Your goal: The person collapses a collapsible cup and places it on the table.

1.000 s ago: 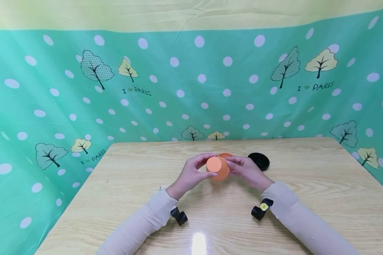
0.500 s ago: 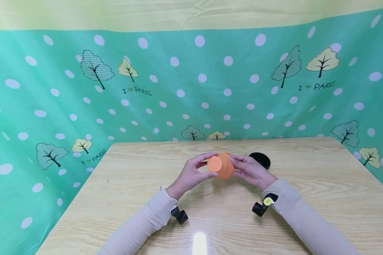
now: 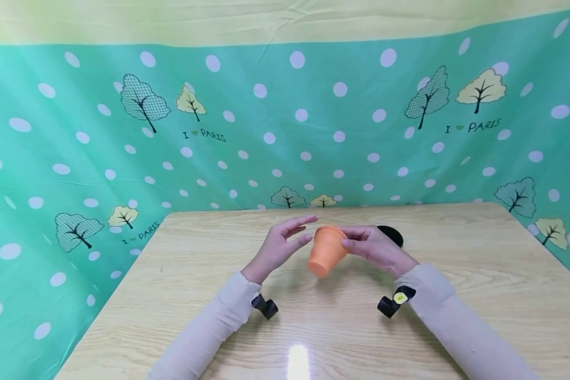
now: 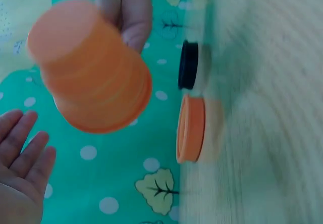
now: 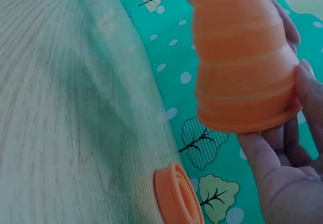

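Note:
An orange collapsible cup (image 3: 328,250), drawn out to full height in stepped rings, is held above the wooden table. My right hand (image 3: 377,249) grips it near its wide rim, thumb on the side wall. The narrow base tilts down and toward me. To the cup's left, my left hand (image 3: 274,247) has let it go, its fingers spread loosely with a gap to the wall. In the left wrist view the ringed wall of the cup (image 4: 96,72) shows clearly, base toward the camera.
On the table, a flattened orange ringed cup (image 4: 191,128) lies beside a flat black round piece (image 4: 189,65). From the head view the black piece (image 3: 391,235) sits partly behind my right hand. A green patterned curtain (image 3: 247,132) hangs behind the table.
Both hands gripped the cup before; my left hand has released it and drawn back left. The cup's base has swung downward while my right hand keeps its hold.

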The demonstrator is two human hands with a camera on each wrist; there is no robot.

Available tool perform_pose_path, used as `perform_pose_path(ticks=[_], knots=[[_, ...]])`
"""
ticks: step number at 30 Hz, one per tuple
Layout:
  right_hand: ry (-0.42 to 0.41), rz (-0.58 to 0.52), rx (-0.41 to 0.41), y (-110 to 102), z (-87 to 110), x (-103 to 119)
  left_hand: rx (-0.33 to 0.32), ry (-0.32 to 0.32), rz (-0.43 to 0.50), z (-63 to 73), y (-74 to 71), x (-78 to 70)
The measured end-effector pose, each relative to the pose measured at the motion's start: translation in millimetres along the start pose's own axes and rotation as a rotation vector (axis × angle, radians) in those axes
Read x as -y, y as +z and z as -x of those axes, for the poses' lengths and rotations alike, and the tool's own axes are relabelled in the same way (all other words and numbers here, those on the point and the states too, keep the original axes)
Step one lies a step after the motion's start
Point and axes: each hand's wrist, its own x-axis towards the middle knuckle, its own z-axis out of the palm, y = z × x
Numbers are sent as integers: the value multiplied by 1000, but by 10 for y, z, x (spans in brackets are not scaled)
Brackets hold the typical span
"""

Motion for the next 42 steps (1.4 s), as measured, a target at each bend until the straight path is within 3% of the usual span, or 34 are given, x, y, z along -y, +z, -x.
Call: perform_pose_path(ticks=[4, 8, 11, 20, 31, 36, 42], knots=[[-24, 118, 32, 24, -22, 24, 48, -90, -25, -70, -35, 45], [-40, 141, 63, 42, -36, 40, 111, -181, 34, -108, -34, 90], [-42, 135, 63, 47, -38, 50, 131, -206, 58, -123, -16, 97], [-87, 103, 19, 69, -39, 68, 100, -166, 57, -142, 36, 41], [-149, 265, -119, 195, -30, 103, -27, -186, 8, -144, 90, -5], [-170, 287, -158, 243, -28, 107, -63, -191, -12, -141, 109, 1], [-201, 307, -194, 270, -25, 119, -126, -70, -75, -124, 157, -16]])
